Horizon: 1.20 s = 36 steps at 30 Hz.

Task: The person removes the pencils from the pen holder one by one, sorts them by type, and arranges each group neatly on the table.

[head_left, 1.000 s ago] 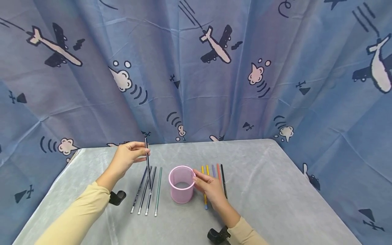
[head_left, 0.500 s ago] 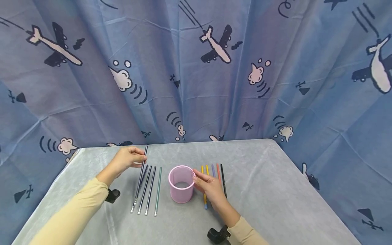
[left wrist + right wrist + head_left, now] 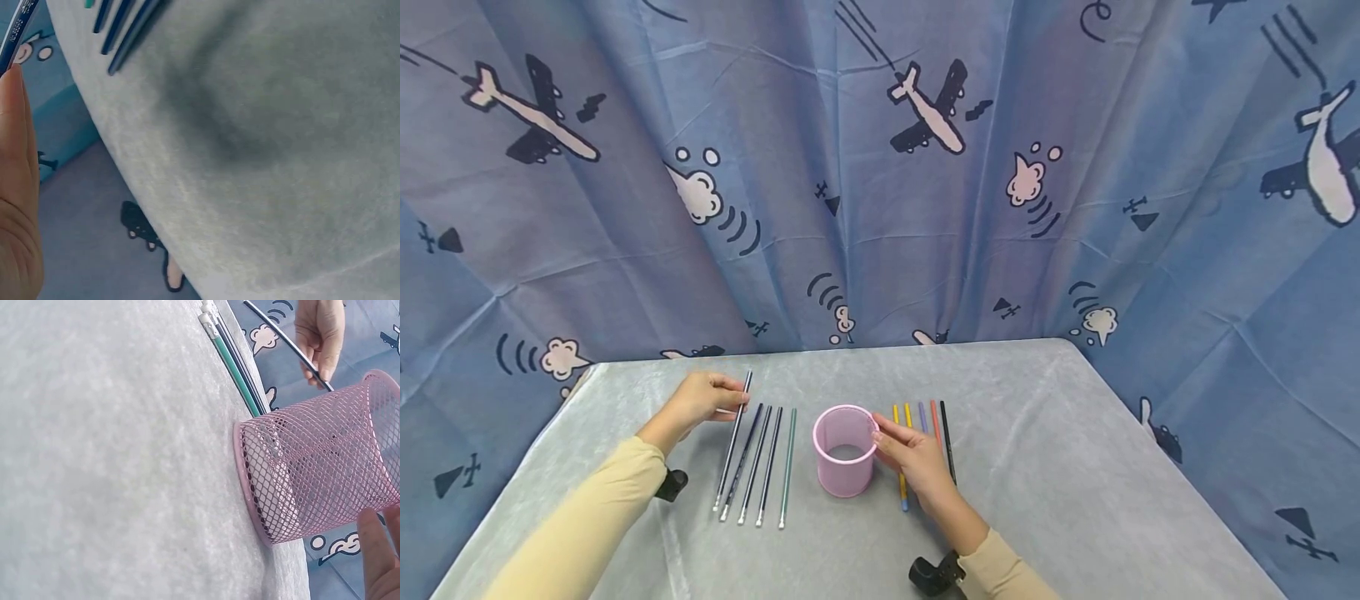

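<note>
In the head view, my left hand pinches a dark pencil near its far end. That pencil slants at the left of a row of pencils, eraser toward me; whether its eraser end touches the table, I cannot tell. The row has dark blue pencils and a green pencil. A pink mesh pen holder stands upright to their right. My right hand touches the holder's right side at the rim, with fairly straight fingers in the right wrist view.
Beyond the right hand lie yellow pencils, a purple one, a red one and a black one, partly hidden by that hand. A grey-white cloth covers the table. A blue airplane-print curtain hangs behind.
My left hand has moved left and lower with the dark pencil, from above the row to its left side. The right hand and the pen holder have stayed put.
</note>
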{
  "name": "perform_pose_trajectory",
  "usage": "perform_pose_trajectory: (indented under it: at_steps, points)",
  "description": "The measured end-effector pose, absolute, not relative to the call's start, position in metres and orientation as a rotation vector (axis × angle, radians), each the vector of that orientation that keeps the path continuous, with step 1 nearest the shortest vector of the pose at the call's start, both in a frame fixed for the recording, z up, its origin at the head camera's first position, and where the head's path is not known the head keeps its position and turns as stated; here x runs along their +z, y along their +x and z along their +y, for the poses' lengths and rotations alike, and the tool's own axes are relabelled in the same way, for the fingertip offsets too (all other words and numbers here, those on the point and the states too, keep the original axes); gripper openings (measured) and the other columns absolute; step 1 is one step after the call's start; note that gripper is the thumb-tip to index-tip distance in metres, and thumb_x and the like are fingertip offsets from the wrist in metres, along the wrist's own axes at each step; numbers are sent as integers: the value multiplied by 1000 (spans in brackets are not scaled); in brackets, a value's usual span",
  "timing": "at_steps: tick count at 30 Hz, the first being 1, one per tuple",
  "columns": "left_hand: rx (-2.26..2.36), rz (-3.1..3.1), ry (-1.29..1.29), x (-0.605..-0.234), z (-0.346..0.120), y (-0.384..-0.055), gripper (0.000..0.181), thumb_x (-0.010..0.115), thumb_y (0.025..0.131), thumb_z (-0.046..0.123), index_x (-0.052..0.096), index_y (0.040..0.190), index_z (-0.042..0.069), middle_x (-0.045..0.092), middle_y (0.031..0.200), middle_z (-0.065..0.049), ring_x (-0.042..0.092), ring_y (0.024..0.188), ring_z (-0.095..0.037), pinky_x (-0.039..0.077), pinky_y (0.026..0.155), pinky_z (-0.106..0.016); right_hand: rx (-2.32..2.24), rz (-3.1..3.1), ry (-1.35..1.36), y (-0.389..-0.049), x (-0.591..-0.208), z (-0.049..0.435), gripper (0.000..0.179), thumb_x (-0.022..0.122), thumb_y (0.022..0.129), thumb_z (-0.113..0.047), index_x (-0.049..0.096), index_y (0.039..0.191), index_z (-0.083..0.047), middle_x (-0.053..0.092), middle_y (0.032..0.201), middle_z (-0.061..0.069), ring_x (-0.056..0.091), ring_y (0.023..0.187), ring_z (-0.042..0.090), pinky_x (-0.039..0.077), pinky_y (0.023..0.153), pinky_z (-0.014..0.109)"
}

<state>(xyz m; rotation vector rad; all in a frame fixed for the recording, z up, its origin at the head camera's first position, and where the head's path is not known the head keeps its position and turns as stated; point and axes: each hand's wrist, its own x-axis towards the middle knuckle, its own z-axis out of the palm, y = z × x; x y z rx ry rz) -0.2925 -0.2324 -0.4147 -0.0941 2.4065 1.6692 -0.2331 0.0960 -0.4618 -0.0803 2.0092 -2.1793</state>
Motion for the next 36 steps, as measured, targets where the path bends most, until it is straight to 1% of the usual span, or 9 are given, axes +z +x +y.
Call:
perform_pose_trajectory:
  at_steps: [4, 5, 11, 15, 20, 23, 28, 33, 36]
  points:
    - [1681, 2394, -119, -421, -234, -294, 41, 66, 85, 8, 54, 117, -14, 70, 87, -9, 66, 73, -10, 59, 68, -27, -2182, 2005, -89, -233, -462, 96, 49, 67, 85, -21, 54, 128, -2, 54, 131, 13, 57, 114, 21, 52, 87, 24]
    - [1680, 2394, -127, -423, -235, -294, 40, 66, 84, 7, 54, 116, -14, 70, 84, -7, 65, 71, -10, 59, 66, -26, -2181, 2005, -90, -233, -462, 96, 48, 67, 85, -20, 54, 128, -2, 54, 132, 13, 57, 114, 21, 52, 87, 24]
    - [1662, 2349, -177, -435, -237, -296, 35, 65, 84, 3, 54, 112, -16, 69, 74, -5, 64, 65, -9, 58, 60, -24, -2171, 2017, -88, -232, -463, 96, 49, 67, 85, -21, 54, 129, -3, 53, 132, 12, 58, 112, 17, 52, 87, 23]
    - [1650, 2333, -190, -440, -239, -295, 35, 64, 85, 1, 54, 112, -18, 68, 73, -3, 64, 65, -9, 58, 60, -24, -2172, 2019, -83, -232, -464, 96, 50, 68, 85, -23, 54, 129, -3, 52, 133, 12, 59, 111, 16, 52, 87, 22]
    - [1645, 2325, -201, -444, -241, -293, 27, 63, 84, 0, 56, 105, -16, 68, 72, -3, 64, 64, -9, 58, 60, -24, -2167, 2024, -89, -231, -463, 95, 51, 68, 84, -26, 54, 129, -4, 52, 134, 12, 58, 112, 18, 52, 87, 22]
    - [1645, 2313, -219, -448, -242, -293, 23, 63, 84, -1, 58, 101, -15, 67, 71, -3, 62, 63, -9, 58, 59, -24, -2167, 2019, -89, -230, -463, 95, 51, 68, 84, -25, 54, 129, -4, 53, 133, 12, 59, 112, 17, 52, 87, 23]
    - [1637, 2321, -242, -454, -242, -293, 24, 63, 83, -2, 58, 102, -16, 64, 70, -1, 60, 63, -8, 58, 59, -24, -2170, 2015, -92, -230, -462, 95, 50, 67, 85, -22, 53, 129, -2, 53, 133, 14, 59, 111, 16, 52, 87, 23]
    - [1608, 2373, -277, -458, -241, -293, 21, 66, 82, -1, 60, 97, -14, 61, 66, 1, 57, 60, -8, 57, 57, -25, -2181, 2008, -92, -229, -461, 94, 48, 67, 86, -20, 54, 128, -1, 54, 131, 15, 59, 111, 17, 52, 87, 24]
    - [1592, 2412, -301, -459, -240, -292, 22, 67, 80, -1, 60, 97, -14, 60, 64, 2, 56, 59, -8, 57, 57, -25, -2182, 2001, -97, -228, -459, 93, 48, 67, 86, -19, 54, 128, -2, 55, 130, 15, 59, 111, 18, 52, 88, 26]
